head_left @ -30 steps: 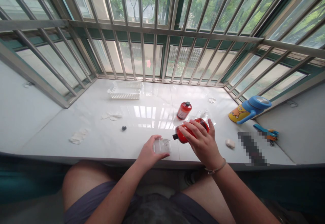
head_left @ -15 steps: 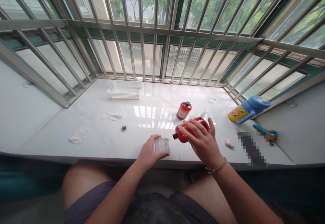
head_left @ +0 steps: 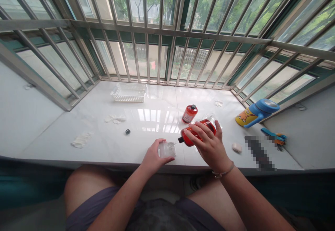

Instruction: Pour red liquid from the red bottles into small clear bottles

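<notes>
My left hand is wrapped round a small clear container near the front edge of the sill. In my right hand is a red bottle, tipped on its side with its black neck pointing left and down at the container. A thin trace of liquid seems to run from the neck to the container, which has clear liquid or bubbles in it. Behind the tipped bottle stands a second red bottle with a black cap. A small black cap lies to the left.
A white perforated basket sits at the back left. Crumpled white tissues lie on the left. To the right are a blue and yellow cup, a pale soap-like piece and a blue and orange tool. Metal bars line the window.
Almost nothing differs. The tipped red bottle and my right hand have shifted very slightly; my left hand still holds the container in the same place.
</notes>
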Tool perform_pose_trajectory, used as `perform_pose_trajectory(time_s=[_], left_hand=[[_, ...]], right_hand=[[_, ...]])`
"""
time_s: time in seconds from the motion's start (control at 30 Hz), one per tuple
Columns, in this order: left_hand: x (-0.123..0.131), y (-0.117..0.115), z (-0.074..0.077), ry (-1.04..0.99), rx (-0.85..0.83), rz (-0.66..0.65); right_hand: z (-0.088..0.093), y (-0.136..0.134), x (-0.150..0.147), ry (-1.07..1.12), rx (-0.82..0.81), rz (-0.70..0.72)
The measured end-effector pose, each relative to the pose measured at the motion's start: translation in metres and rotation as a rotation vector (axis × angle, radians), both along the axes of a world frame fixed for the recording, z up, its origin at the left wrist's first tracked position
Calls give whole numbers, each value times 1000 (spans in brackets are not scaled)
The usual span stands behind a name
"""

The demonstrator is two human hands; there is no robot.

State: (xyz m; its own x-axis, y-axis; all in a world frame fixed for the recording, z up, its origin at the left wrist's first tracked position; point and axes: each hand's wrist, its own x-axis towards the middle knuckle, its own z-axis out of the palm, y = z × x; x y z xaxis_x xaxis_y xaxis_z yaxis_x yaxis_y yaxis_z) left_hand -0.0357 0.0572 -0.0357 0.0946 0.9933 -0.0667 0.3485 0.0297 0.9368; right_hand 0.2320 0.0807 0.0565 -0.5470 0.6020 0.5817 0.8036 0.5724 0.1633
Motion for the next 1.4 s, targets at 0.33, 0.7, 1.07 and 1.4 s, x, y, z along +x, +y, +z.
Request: perform_pose_trajectory(time_s=[0.33,0.7,1.07,1.4], left_hand=[[0,1,-4,-3,3,-9],[1,1,-5,-20,12,-1],[5,5,-3,-47,32,-21],[5,5,3,-49,31,-23]], right_hand=[[5,1,-1,-14,19,9],[7,2,-2,-27,33,29],[13,3,-5,-28,64,44],[16,2,-4,-52,57,61]])
